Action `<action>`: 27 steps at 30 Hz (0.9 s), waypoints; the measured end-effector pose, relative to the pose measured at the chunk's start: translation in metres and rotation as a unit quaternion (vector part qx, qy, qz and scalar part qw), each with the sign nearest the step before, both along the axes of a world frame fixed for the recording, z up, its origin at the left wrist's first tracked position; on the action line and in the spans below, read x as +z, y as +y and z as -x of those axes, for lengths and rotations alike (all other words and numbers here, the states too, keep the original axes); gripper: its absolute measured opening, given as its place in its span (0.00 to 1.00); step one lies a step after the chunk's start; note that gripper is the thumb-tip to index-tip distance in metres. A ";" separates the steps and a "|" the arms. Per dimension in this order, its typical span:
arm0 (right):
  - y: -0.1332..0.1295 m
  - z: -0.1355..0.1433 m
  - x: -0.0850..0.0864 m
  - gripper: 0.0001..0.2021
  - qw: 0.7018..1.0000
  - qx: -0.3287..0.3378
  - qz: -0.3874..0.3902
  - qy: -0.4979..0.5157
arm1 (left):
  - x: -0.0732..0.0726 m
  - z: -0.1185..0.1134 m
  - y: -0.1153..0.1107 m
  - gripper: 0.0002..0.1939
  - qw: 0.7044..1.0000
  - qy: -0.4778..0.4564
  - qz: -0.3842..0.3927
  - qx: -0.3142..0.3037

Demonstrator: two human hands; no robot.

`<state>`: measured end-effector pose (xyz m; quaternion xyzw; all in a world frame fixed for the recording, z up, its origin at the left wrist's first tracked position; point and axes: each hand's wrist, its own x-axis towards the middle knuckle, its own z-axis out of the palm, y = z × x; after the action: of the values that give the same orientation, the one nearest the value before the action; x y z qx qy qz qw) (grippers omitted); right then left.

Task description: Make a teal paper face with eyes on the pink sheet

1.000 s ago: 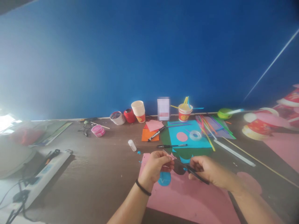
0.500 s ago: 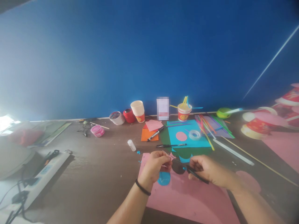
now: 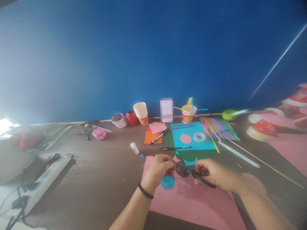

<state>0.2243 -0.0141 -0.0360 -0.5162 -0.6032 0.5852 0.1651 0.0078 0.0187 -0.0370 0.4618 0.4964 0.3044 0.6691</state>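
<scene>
Black-handled scissors (image 3: 203, 180) are in my right hand (image 3: 211, 174), fingers curled round the handles, with the blades pointing left toward my left hand (image 3: 163, 167). My left fingers are pinched together at the edge of a dark, rounded piece of paper (image 3: 183, 172), which hangs between the hands and meets the blades. A thin light line shows on that paper. Beneath my left hand lies a blue paper circle (image 3: 167, 182), on a large pink sheet (image 3: 194, 204). Blue paper offcuts (image 3: 190, 161) and a small pink scrap (image 3: 176, 158) lie just beyond the hands.
Behind are a blue sheet (image 3: 177, 131), a tape roll (image 3: 199, 137), a pen (image 3: 175, 148), a marker (image 3: 160, 136) and colored straws (image 3: 211, 129). Paper cups (image 3: 141, 113) stand along the wall. A glue stick (image 3: 134, 148) and power strip (image 3: 48, 182) are leftward; a wooden stick (image 3: 266, 163) lies right.
The scissor blades have drawn closer together at the dark paper. Both hands stay nearly in place, and the whole view has shifted slightly.
</scene>
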 end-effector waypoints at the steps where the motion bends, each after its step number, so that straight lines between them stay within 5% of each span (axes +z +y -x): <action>1: 0.000 -0.001 0.000 0.14 1.000 0.000 0.003 -0.001 | -0.001 0.000 0.001 0.03 1.000 0.003 -0.004 -0.003; 27: -0.001 -0.005 0.003 0.14 0.997 -0.019 -0.038 -0.072 | -0.001 0.000 -0.002 0.03 1.000 -0.002 -0.018 -0.020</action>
<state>0.2293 -0.0148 -0.0326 -0.5613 -0.6256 0.5202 0.1518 0.0074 0.0171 -0.0382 0.4826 0.4804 0.3009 0.6676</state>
